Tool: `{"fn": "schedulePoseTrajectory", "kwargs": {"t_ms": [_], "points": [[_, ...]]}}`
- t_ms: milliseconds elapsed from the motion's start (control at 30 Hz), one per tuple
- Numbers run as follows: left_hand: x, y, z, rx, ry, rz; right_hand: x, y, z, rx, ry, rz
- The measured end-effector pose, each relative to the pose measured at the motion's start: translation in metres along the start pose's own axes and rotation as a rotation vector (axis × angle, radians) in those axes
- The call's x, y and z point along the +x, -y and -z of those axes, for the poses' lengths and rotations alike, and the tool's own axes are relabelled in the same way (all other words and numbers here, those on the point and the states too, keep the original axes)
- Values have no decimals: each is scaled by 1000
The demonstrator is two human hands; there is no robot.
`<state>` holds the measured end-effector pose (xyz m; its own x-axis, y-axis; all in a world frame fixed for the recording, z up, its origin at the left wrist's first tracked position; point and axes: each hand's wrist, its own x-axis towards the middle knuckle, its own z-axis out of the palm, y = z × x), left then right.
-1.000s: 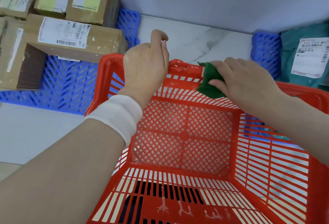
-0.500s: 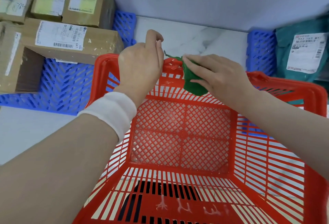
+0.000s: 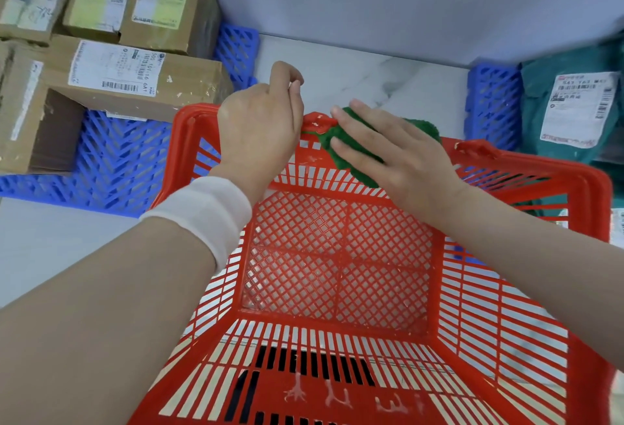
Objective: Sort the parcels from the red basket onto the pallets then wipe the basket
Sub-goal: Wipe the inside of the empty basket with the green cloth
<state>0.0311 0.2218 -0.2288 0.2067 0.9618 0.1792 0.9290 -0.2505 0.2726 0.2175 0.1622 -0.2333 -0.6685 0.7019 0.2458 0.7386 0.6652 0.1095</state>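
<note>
My right hand [image 3: 398, 158] has slid the green cloth [image 3: 351, 173] left along the far rim and now presses it flat, fingers straight. My left hand [image 3: 260, 127] curls round that rim. The red basket [image 3: 337, 255] fills the frame's centre: lattice floor, slotted walls, white scuffs at the bottom edge.

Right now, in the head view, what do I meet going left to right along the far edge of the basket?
The cardboard boxes → left hand gripping the red basket rim → green cloth under the right hand → blue pallet → teal parcel.
</note>
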Motion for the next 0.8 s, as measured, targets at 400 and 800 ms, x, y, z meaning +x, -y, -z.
{"fn": "schedulePoseTrajectory", "kwargs": {"t_ms": [400, 800], "points": [[0, -1, -4, 2, -21, 8, -25, -24, 18, 12, 167, -272], [-1, -3, -2, 43, -8, 9, -8, 33, 50, 524, -623, -1221]]}}
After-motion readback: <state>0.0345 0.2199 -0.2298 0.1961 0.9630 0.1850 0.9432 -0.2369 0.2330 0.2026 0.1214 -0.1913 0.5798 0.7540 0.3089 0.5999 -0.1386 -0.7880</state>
